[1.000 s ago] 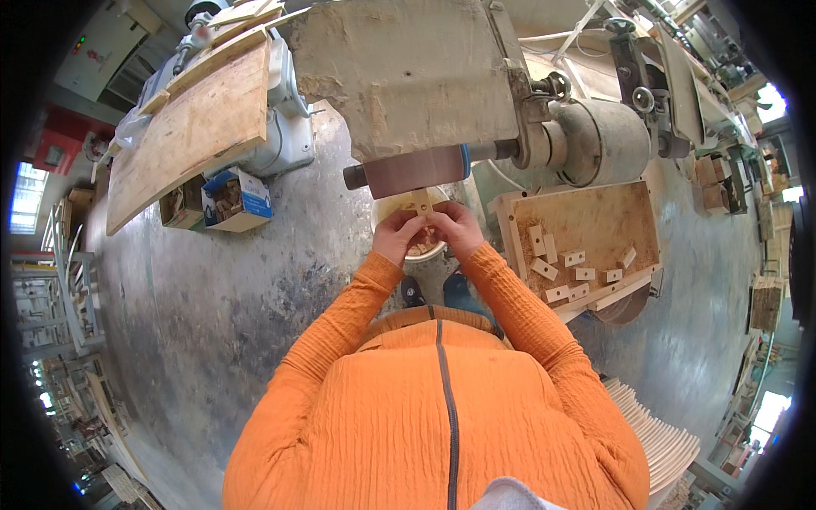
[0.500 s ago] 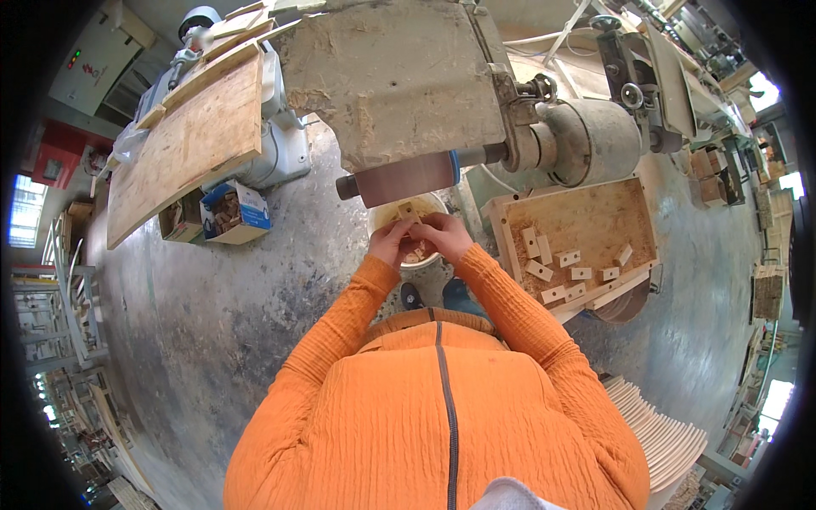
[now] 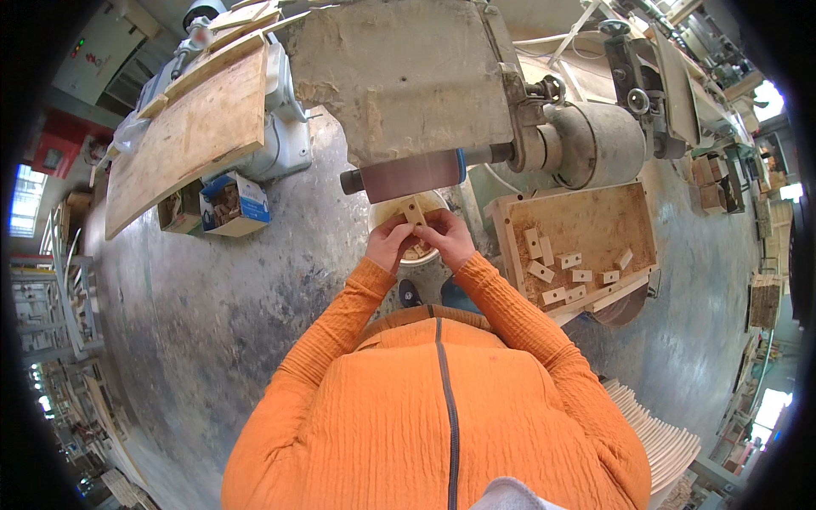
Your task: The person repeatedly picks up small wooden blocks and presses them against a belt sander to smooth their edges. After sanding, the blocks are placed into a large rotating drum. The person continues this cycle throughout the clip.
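Between the fingers of both hands I hold a small pale wooden block [image 3: 414,211] with a dark hole in it. My left hand [image 3: 389,241] is closed on its left side, and my right hand [image 3: 449,237] pinches it from the right. The block points away from me, its far end a little short of the brown abrasive-covered roller [image 3: 412,176] of the sanding machine, with a gap visible. Below my hands stands a white bucket [image 3: 436,202] holding wood pieces, partly hidden by my hands.
Right of the bucket, a wooden tray [image 3: 586,221] holds several drilled blocks [image 3: 570,259]. The sander's motor [image 3: 605,140] sits beyond it. At left are a plywood board [image 3: 195,140] and a blue-and-white carton [image 3: 235,206] of wood scraps. Curved wooden slats [image 3: 654,429] are stacked at lower right.
The block shows more of its length and face above my fingertips. My hands remain near the bucket below the roller, and the view has shifted slightly.
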Motion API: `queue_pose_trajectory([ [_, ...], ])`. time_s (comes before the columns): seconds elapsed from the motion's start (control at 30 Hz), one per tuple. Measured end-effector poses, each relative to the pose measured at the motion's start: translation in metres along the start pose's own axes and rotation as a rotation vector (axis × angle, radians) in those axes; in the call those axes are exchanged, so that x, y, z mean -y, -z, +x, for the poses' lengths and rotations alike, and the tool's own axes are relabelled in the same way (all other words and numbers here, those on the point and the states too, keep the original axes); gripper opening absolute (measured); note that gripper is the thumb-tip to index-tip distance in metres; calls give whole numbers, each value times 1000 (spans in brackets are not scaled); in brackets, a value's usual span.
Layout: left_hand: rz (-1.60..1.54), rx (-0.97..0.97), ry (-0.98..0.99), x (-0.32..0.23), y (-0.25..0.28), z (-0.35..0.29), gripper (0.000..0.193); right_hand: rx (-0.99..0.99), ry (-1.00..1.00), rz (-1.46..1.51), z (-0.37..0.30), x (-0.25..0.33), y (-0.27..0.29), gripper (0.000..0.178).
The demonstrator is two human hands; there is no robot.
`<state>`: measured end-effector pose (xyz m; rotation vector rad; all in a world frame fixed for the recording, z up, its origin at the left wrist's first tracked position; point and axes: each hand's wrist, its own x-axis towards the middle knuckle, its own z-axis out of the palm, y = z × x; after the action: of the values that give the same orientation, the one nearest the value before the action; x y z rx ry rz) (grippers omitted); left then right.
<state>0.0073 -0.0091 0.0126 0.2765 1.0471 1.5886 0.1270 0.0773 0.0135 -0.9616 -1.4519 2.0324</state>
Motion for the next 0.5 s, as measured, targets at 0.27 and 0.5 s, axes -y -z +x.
queue_pose_trajectory([
  [0.27, -103, -164, 94, 12, 2, 5, 27, -43, 120, -324, -1, -8, -1, 41],
  [0.5, -149, -132, 122, 11, 6, 10, 23, 33, -295, 41, 6, 9, -4, 27],
])
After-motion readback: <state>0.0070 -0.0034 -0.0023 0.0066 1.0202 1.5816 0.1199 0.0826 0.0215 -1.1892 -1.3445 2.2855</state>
